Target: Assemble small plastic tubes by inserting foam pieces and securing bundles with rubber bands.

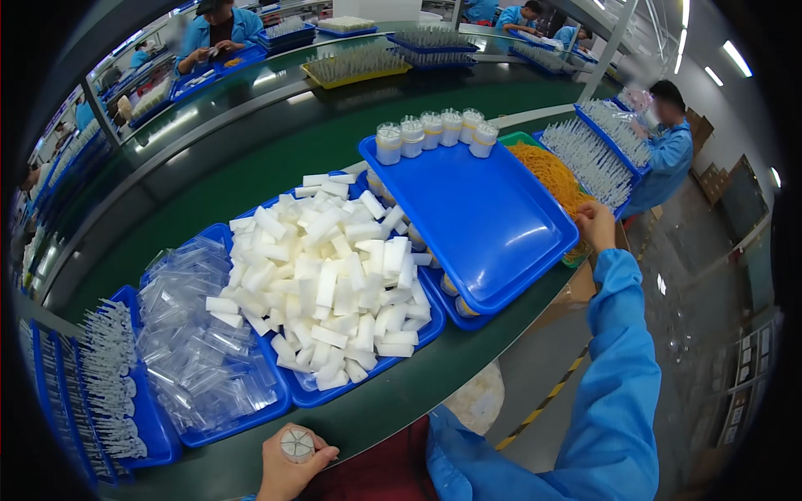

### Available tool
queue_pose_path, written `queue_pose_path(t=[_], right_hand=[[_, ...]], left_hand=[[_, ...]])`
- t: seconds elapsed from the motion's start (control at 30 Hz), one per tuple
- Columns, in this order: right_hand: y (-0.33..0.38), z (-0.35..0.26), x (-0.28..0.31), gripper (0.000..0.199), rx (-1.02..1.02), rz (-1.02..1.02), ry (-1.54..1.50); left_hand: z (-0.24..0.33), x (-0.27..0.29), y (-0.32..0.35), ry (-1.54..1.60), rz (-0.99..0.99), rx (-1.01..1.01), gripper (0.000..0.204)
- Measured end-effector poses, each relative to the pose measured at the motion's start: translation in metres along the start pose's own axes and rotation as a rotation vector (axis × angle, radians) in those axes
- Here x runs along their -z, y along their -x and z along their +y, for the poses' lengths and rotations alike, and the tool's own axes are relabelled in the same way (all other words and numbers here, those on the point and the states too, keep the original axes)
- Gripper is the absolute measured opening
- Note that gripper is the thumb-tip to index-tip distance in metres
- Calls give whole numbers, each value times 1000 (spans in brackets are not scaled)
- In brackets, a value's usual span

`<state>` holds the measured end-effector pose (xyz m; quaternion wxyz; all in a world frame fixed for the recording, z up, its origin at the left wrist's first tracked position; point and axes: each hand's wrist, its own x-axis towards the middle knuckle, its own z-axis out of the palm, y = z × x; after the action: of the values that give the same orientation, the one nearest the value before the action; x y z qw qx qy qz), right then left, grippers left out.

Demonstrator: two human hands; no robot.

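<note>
So, a round bundle (296, 445) with a white top and dark lines crossing it like a star is being gripped in the left hand (288, 459), fingers wrapped around its side, just over the near edge of the green table (401, 401). The right hand (596, 225) is stretched out to the heap of orange-yellow rubber bands (543, 175), its fingertips bunched narrow at the edge of the pile. Whether a band is actually pinched there can't be told, it's too small to see. The bands are piled in a green tray (516, 139), partly covered by a tilted blue tray (493, 234). Six similar bundles (431, 131) are lined up along the far edge of that blue one, and more stuff is half hidden under it. Left of that, white foam blocks (326, 275) are heaped in another tray, with clear plastic pieces (200, 334) dumped in the next one over. Spiky pale parts (110, 376) are stood in rows at far left. A co-worker in a blue sleeve (671, 152) is seated off to the right, beside more of those trays.
</note>
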<state>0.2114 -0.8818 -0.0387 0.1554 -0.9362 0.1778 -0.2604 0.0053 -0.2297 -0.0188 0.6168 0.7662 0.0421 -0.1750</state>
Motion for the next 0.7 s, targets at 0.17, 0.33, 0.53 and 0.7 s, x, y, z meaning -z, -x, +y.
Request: queue_pose_path(t=[0.17,0.33,0.53,0.7], right_hand=[[-37,-15,30,15,-83,223,-314],[-71,54,38,33,-210,278,-785],[-35,-39,106,43,41,211,-1114],[111,-261,63,34,-116,-110,-1256]], left_hand=[[1,1,-1,-10,2,25,17],[-18,2,-3,3,15,-7,27],[-21,-3,-7,42,-28,-247,30],[-24,-3,-4,-62,71,-397,27]])
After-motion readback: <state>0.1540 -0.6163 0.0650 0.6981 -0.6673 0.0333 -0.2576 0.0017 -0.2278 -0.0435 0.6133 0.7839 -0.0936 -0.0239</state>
